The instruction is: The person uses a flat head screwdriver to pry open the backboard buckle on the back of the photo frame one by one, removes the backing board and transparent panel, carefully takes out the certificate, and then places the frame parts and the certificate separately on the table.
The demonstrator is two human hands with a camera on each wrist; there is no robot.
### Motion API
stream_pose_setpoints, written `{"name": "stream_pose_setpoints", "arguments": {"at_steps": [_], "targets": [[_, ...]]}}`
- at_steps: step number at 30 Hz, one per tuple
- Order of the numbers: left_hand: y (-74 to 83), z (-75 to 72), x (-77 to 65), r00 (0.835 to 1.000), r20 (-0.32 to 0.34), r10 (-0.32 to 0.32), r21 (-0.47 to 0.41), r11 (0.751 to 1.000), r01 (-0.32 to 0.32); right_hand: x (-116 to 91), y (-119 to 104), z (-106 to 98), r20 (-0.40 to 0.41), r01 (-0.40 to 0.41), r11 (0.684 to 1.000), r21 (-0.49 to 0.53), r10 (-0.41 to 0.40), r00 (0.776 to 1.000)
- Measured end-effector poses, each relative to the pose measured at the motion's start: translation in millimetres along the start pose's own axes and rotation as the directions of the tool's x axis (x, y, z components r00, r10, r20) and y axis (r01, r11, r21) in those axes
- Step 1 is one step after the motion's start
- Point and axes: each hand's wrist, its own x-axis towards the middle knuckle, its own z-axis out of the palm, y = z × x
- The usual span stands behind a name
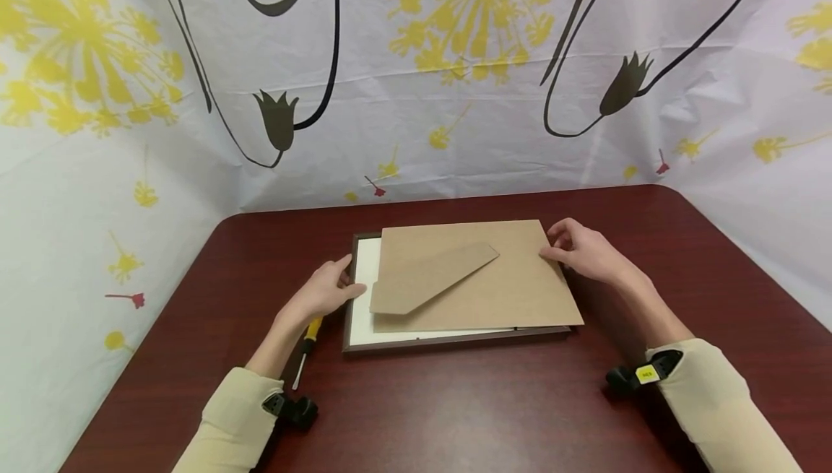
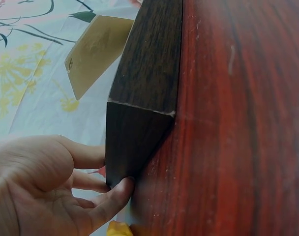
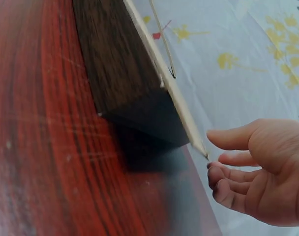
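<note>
A dark wooden picture frame lies on the table with a white sheet inside it. Over it is a brown backing board, set askew and overhanging the frame on the right. Attached to the board is a cardboard easel leg, its tip raised. My left hand holds the frame's left side, thumb over the top; the left wrist view shows fingers against the frame's corner. My right hand pinches the board's right edge between thumb and fingers; in the right wrist view the board is edge-on.
A screwdriver with a yellow and black handle lies left of the frame, beneath the left forearm. The dark red table has a patterned white cloth hanging behind it and at both sides.
</note>
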Motion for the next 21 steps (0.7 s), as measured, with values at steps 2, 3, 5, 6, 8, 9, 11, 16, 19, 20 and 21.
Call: {"name": "stream_pose_setpoints", "arguments": {"at_steps": [2,3,5,6,8,9,11,16,19,20,21], "targets": [[-0.2,0.1,-0.6,1.0,0.001,-0.001,-0.003,1.0,0.001,0,3,0,0.033,-0.03,0.999,0.024,0.029,0.999],[-0.2,0.2,-0.7,1.0,0.001,0.001,-0.004,1.0,-0.001,0,5,1,0.05,-0.043,0.998,0.042,0.04,0.998],[-0.3,0.4,-1.2,1.0,0.0,-0.001,-0.008,1.0,0.001,0,8,1,0.085,-0.063,0.995,0.077,0.057,0.995],[-0.3,0.3,-1.3,1.0,0.0,-0.001,-0.008,1.0,0.001,0,9,2,0.103,-0.072,0.993,0.095,0.062,0.993],[-0.5,0.2,-1.4,1.0,0.0,-0.003,-0.007,1.0,0.003,1,11,3,0.134,-0.09,0.987,0.136,0.072,0.988],[-0.4,0.2,-1.6,1.0,0.0,-0.005,-0.006,1.0,0.005,2,12,4,0.146,-0.095,0.984,0.153,0.073,0.987],[-0.6,0.3,-1.8,1.0,0.002,-0.007,-0.005,1.0,0.007,3,13,4,0.159,-0.096,0.979,0.18,0.068,0.985],[-0.8,1.4,-1.3,1.0,0.002,-0.001,-0.005,1.0,0.001,5,14,4,0.144,-0.087,0.969,0.232,0.054,0.988],[-0.9,2.0,-0.1,1.0,0.002,0.0,-0.002,1.0,0.0,5,17,4,0.121,-0.086,0.954,0.288,0.053,0.991],[-0.9,1.8,-0.2,1.0,0.002,-0.001,-0.001,1.0,0.001,6,18,4,0.117,-0.09,0.94,0.329,0.054,0.992],[-0.8,1.7,-0.4,1.0,0.0,-0.002,-0.002,1.0,0.002,6,18,5,0.112,-0.091,0.925,0.37,0.053,0.992]]}}
